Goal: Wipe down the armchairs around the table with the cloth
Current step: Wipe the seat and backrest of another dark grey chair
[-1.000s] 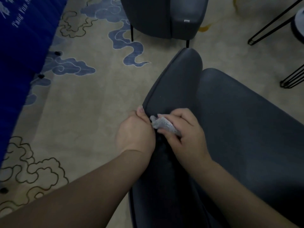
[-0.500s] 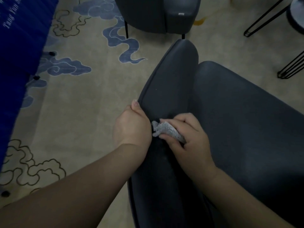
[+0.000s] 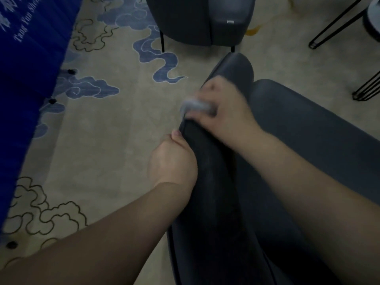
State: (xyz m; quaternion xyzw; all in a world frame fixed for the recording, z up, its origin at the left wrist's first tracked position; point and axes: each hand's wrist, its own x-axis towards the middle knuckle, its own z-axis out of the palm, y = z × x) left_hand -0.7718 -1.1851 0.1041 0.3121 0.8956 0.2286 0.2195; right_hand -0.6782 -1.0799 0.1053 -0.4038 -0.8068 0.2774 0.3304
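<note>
So the right hand (image 3: 224, 112) has the cloth (image 3: 194, 105) bunched up in its grip, fingers curled round it, and it's pressed onto the top edge of the near armchair (image 3: 308, 140), right on the arm rail that runs from about 6 o'clock up to 12. The cloth pokes out of the grip on the 9 o'clock side of the hand, a pale grey wad sitting right at the outer lip of the rail. It's all motion-blurred there, so I can't make out single fingers.

The left hand (image 3: 172, 159) is lower down the same rail, toward 7 o'clock from the cloth. Its grip is closed on the chair's edge: the thumb lies along the outer rim with the nail up, the rest of the fingers tucked out of sight round the side. The two hands are near each other but apart, with a strip of dark upholstery between them.

A second armchair (image 3: 201, 19) stands at 12 o'clock on the carpet (image 3: 115, 130), beige with blue cloud swirls. A blue banner (image 3: 30, 48) with white lettering fills the 10 o'clock corner, and thin black metal legs (image 3: 337, 23) show at 2 o'clock.
</note>
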